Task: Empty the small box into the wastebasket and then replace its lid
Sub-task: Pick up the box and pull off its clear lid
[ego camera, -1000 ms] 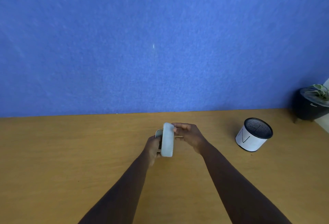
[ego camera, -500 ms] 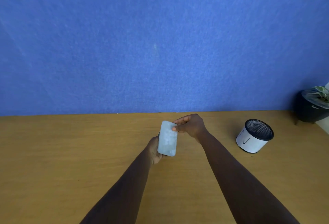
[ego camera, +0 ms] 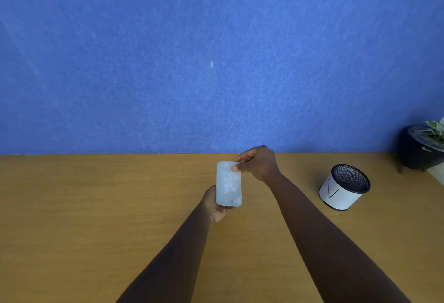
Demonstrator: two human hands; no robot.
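Note:
A small pale translucent box (ego camera: 228, 192) is held upright above the wooden table (ego camera: 96, 206), its broad face towards me. White bits show through its frosted lid (ego camera: 227, 172). My left hand (ego camera: 215, 207) grips the box from below and behind. My right hand (ego camera: 259, 163) pinches the lid's top right corner between thumb and fingers. I cannot tell whether the lid is seated or lifted off. The wastebasket (ego camera: 344, 187), a small black mesh cup wrapped in white paper, stands tilted on the table well to the right of both hands.
A blue felt wall (ego camera: 216, 62) rises along the table's far edge. A black pot with a green plant (ego camera: 422, 148) sits at the far right corner, behind the wastebasket.
The lid has turned from edge-on to face me flat. My right hand has risen to its top corner, and my left hand has dropped slightly beneath the box.

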